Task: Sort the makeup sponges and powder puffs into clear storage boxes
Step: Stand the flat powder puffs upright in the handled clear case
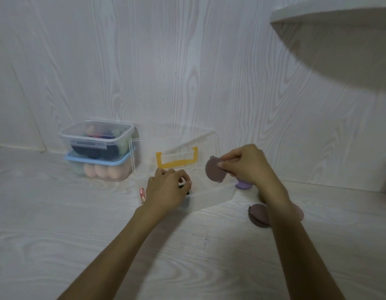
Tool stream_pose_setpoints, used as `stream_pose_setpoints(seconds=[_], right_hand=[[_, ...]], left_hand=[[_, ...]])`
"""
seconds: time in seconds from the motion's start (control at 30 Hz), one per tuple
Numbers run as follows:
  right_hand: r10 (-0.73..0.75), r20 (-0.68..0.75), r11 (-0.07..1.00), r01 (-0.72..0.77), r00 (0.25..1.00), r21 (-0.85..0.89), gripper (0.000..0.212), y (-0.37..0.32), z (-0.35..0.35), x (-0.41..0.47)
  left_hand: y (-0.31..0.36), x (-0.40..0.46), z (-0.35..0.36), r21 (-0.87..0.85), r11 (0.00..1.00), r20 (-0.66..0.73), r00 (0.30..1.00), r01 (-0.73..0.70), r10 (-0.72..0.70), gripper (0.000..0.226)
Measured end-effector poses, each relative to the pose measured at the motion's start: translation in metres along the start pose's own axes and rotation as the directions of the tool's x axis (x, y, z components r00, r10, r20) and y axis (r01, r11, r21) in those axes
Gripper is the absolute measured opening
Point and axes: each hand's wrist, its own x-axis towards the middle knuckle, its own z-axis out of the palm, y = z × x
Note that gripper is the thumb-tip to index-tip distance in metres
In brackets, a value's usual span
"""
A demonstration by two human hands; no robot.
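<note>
Two lidded boxes are standing stacked left of the open clear box. Above it, the right hand is pinching a round mauve puff; the left hand is gripping something dark inside.

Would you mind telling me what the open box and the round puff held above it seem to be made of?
The open box looks like clear, glossy rigid plastic: the surface shows through its walls. The round puff, pinched by the right hand, looks matte and soft, probably foam or velour; its exact fabric is unclear.

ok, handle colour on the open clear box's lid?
Yellow handle, on the raised lid; head view shows it.
</note>
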Motion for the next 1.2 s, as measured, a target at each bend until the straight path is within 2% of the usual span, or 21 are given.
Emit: stream_pose_setpoints(seconds=[0.1, 0.23, 0.33, 0.47, 0.6, 0.73, 0.83, 0.93, 1.0, 1.07, 1.17, 1.2], right_hand=[[-0.032, -0.019, 0.998, 0.031, 0.999, -0.054, 0.019, -0.007, 0.027, 0.0], [-0.028, 0.064, 0.976, 0.041, 0.998, -0.214, 0.015, -0.005, 0.054, -0.005], [-0.038, 0.136, 0.979, 0.064, 0.99, -0.194, 0.016, -0.006, 0.067, -0.009], [-0.039, 0.198, 0.978, 0.078, 0.979, -0.192, 0.027, -0.004, 0.077, -0.008], [-0.029, 0.317, 0.976, 0.096, 0.948, -0.197, 0.032, -0.007, 0.074, -0.006], [0.043, 0.437, 0.993, 0.01, 0.898, -0.118, 0.028, -0.008, 0.061, -0.001], [0.054, 0.536, 0.999, -0.044, 0.843, -0.032, 0.022, -0.009, 0.04, 0.001], [0.015, 0.511, 1.0, -0.019, 0.859, 0.002, 0.014, -0.001, -0.002, 0.001], [0.103, 0.441, 0.989, -0.044, 0.892, -0.142, 0.015, 0.017, -0.028, 0.004], [0.296, 0.369, 0.906, -0.137, 0.881, -0.4, 0.022, 0.041, -0.041, 0.007], [0.546, 0.337, 0.73, -0.237, 0.767, -0.641, 0.045, 0.066, -0.037, 0.01], [0.588, 0.347, 0.689, -0.229, 0.731, -0.687, 0.045, 0.07, -0.035, 0.01]], left_hand=[[0.003, -0.003, 0.004, -0.045, 0.999, -0.056, 0.998, 0.029, -0.031, 0.022], [0.002, -0.005, 0.004, -0.153, 0.985, -0.091, 0.991, 0.08, -0.094, 0.042], [-0.006, -0.003, 0.005, -0.138, 0.986, -0.087, 0.99, 0.094, -0.107, 0.044], [-0.013, 0.0, -0.002, -0.117, 0.993, 0.03, 0.999, 0.023, -0.019, 0.037], [-0.008, 0.0, -0.005, -0.082, 0.996, 0.108, 0.994, 0.042, -0.033, 0.04], [-0.005, -0.001, -0.003, -0.039, 0.999, 0.09, 0.996, 0.03, -0.027, 0.046], [-0.004, 0.0, -0.003, -0.065, 0.997, 0.059, 0.997, 0.048, -0.044, 0.039], [-0.007, 0.001, -0.003, -0.091, 0.995, 0.104, 0.994, 0.048, -0.038, 0.042], [-0.008, 0.001, -0.004, -0.119, 0.991, 0.127, 0.991, 0.055, -0.04, 0.054], [-0.007, 0.001, -0.005, -0.148, 0.987, 0.124, 0.991, 0.067, -0.049, 0.054], [-0.007, 0.001, -0.006, -0.17, 0.983, 0.118, 0.992, 0.071, -0.051, 0.05], [-0.007, 0.001, -0.005, -0.168, 0.984, 0.117, 0.992, 0.066, -0.046, 0.047]])
